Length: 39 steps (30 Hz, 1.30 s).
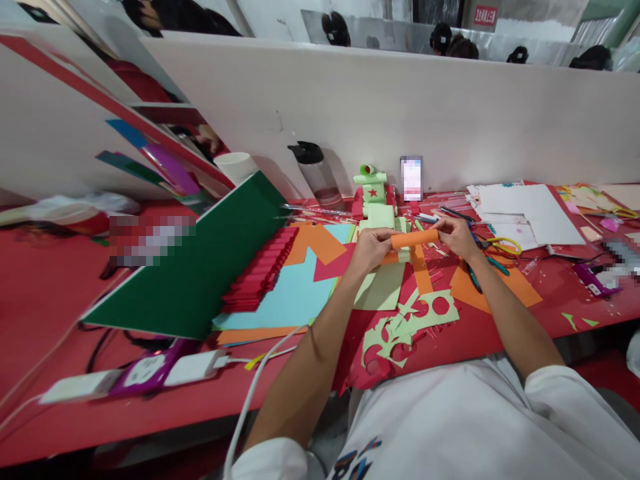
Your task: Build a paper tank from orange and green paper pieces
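An orange paper tube (pixel 415 239) lies level between my two hands, just above the table. My left hand (pixel 373 247) pinches its left end, and my right hand (pixel 456 237) grips the right end. Behind it stands a pale green paper model (pixel 375 193) with a red star and rolled parts. Pale green sheets (pixel 383 293) and an orange strip (pixel 421 270) lie under and near the tube. Closer to my body is a pale green offcut (pixel 440 310) with round holes cut in it.
Scissors with yellow handles (pixel 505 247) lie right of my right hand. A dark green board (pixel 200 267) leans at left beside red pleated paper (pixel 260 270). A bottle (pixel 320 177) and a phone (pixel 412 179) stand along the white partition (pixel 375 107). A power strip (pixel 150 373) with cables lies front left.
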{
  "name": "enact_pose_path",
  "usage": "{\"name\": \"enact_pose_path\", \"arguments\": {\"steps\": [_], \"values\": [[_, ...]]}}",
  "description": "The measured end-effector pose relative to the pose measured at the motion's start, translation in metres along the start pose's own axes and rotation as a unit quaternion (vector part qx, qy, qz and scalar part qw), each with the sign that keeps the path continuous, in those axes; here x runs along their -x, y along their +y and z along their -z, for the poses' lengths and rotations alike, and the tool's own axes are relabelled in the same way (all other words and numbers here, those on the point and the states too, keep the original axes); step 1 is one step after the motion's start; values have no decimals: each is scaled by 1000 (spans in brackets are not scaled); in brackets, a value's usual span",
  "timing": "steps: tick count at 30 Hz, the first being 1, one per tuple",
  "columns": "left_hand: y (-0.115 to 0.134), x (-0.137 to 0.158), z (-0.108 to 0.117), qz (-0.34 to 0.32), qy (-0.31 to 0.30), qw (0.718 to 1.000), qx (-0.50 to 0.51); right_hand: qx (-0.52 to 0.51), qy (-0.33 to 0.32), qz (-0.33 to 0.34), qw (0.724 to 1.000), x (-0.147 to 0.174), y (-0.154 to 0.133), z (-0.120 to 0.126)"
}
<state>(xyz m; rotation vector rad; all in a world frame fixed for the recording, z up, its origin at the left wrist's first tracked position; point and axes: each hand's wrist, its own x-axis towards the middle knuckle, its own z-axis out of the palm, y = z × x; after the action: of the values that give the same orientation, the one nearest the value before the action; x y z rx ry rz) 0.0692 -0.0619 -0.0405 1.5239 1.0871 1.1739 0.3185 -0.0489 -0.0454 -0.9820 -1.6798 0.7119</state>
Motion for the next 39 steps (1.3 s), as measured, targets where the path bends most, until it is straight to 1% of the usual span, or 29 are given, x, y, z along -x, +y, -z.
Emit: {"name": "enact_pose_path", "arguments": {"steps": [3,7,9,13,14,16,19,23,27,31,35,39], "values": [[-2,-1,1,-8,-18,1000,23,-27,-10,-6,1000,0,2,0],[-1,-4,7,-27,5,1000,13,-61,10,-34,998,-1,5,0],[-1,-5,14,-50,41,998,18,-78,39,-48,995,-2,7,2],[-4,-12,35,-116,165,979,40,-89,86,-82,989,-6,12,8],[-6,-13,40,-128,186,973,37,-90,90,-92,988,-6,13,9],[-10,-17,49,-133,203,970,24,-90,88,-104,987,-6,15,9],[-19,-20,56,-97,190,977,27,-93,69,-113,987,-5,17,3],[-25,-21,57,-56,151,986,47,-112,42,-126,985,-12,18,-12],[-27,-21,57,-60,137,988,45,-104,2,-116,988,-33,16,-31],[-29,-22,60,-67,130,988,45,-85,-43,-115,989,-57,11,-56],[-36,-25,65,-49,130,987,79,-71,-52,-133,987,-68,8,-72],[-42,-27,67,-18,125,985,117,-64,-49,-132,988,-68,8,-73]]}}
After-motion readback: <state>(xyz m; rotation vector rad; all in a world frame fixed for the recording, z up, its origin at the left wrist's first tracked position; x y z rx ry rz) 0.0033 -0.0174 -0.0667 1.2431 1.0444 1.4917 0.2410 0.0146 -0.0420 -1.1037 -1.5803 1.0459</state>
